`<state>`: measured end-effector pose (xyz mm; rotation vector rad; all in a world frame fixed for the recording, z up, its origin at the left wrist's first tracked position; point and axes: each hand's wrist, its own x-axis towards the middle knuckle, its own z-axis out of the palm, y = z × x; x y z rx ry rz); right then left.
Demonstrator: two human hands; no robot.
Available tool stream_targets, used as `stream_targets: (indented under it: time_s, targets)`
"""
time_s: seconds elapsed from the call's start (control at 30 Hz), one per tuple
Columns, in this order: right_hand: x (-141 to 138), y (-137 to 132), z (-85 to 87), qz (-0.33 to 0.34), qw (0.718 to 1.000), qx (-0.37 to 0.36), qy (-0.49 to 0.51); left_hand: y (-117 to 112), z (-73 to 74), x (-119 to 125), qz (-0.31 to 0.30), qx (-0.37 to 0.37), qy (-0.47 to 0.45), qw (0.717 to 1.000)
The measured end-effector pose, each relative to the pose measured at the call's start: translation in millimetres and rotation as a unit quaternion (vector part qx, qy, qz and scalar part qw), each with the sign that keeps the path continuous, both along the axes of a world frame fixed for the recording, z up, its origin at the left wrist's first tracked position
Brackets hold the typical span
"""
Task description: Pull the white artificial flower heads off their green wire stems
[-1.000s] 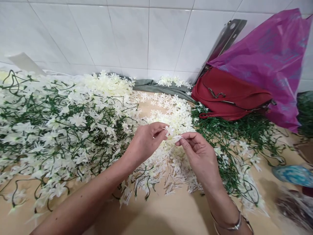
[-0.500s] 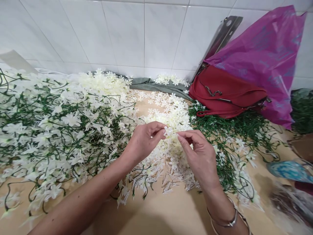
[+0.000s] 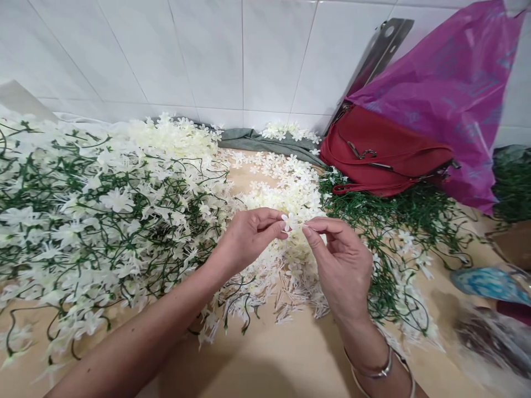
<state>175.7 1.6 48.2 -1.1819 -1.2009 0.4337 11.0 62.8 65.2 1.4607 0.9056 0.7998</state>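
Note:
Between the thumb and fingers of my left hand (image 3: 249, 237) is a small white artificial flower (image 3: 287, 222). Just to its right, my right hand (image 3: 342, 260) is closed in a pinch, its fingertips near the flower; what they hold is too small to make out. Under and behind both hands lies a heap of loose white blossoms (image 3: 286, 193). Thin white stamen-like pieces (image 3: 286, 293) are scattered below, between my wrists. To the left spreads a big pile of white flowers on green stems (image 3: 120, 202).
Green plastic stems (image 3: 385, 221) lie on the right, under a red bag (image 3: 385, 149) and a purple plastic bag (image 3: 448, 88). A metal bar (image 3: 381, 50) leans on the tiled wall (image 3: 274, 55). Grey-green cloth (image 3: 257, 139) runs along the back. A blue-white patterned object (image 3: 489, 283) sits at far right.
Both hands have shifted slightly right in the picture. The flower in my left fingers shows a little more openly, and my right fingertips are still close beside it.

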Motion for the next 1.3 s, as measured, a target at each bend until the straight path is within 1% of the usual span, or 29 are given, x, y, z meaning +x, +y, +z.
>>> stream_targets:
  time_s: [0.1,0.17,0.23,0.3,0.37,0.5,0.6,0.7,0.8,0.87,0.93,1.03,1.13,1.2,1.23,1.3]
  targets:
    - [-2.4,0.2,-3.0,0.002,1.0,-0.023,-0.013,-2.1,-1.4,1.8,-0.012,-0.003,-0.018,1.0]
    - [-4.0,0.7,-2.8,-0.006,0.999,-0.021,-0.045,-2.8,-2.0,2.6,-0.017,0.0,-0.023,1.0]
    - [-5.0,1.1,-2.1,-0.03,0.995,-0.012,-0.092,-3.6,-1.0,3.0,-0.015,0.016,-0.012,1.0]
    - [-5.8,1.1,-1.7,-0.06,0.988,-0.006,-0.141,-5.3,2.0,3.0,-0.009,0.049,0.015,0.999]
    - [-7.1,0.5,-2.3,-0.08,0.981,-0.002,-0.174,-8.0,6.0,3.1,-0.003,0.097,0.053,0.994]
    - [-10.6,-0.9,-4.1,-0.073,0.981,-0.003,-0.181,-13.7,10.3,4.5,0.014,0.192,0.123,0.974]
    - [-11.3,-0.8,-3.4,-0.08,0.981,-0.002,-0.174,-16.0,9.8,6.0,0.021,0.201,0.134,0.97]
    - [-11.3,0.1,-2.4,-0.073,0.988,-0.018,-0.132,-16.1,9.4,6.6,0.015,0.186,0.12,0.975]
    - [-13.0,1.5,-4.9,-0.018,0.997,-0.067,-0.017,-14.9,9.2,6.3,0.004,0.186,0.114,0.976]
    - [-14.0,2.7,-8.6,0.026,0.992,-0.1,0.07,-14.4,8.4,6.2,0.001,0.196,0.117,0.974]
    - [-13.3,4.2,-12.7,0.057,0.983,-0.115,0.132,-14.4,7.0,6.3,-0.008,0.215,0.119,0.969]
    - [-8.7,6.9,-17.6,0.075,0.976,-0.112,0.169,-13.9,5.4,6.1,-0.034,0.251,0.125,0.959]
    - [-2.3,10.3,-20.1,0.075,0.973,-0.108,0.191,-9.1,9.0,1.5,-0.053,0.269,0.168,0.947]
    - [1.4,12.8,-20.9,0.068,0.97,-0.102,0.212,-2.8,15.8,-6.3,-0.035,0.267,0.212,0.94]
    - [2.9,13.9,-21.1,0.063,0.969,-0.099,0.219,0.8,20.1,-11.6,-0.014,0.266,0.233,0.935]
    - [5.3,15.7,-21.7,0.056,0.97,-0.099,0.217,8.0,29.1,-23.7,0.048,0.294,0.261,0.918]
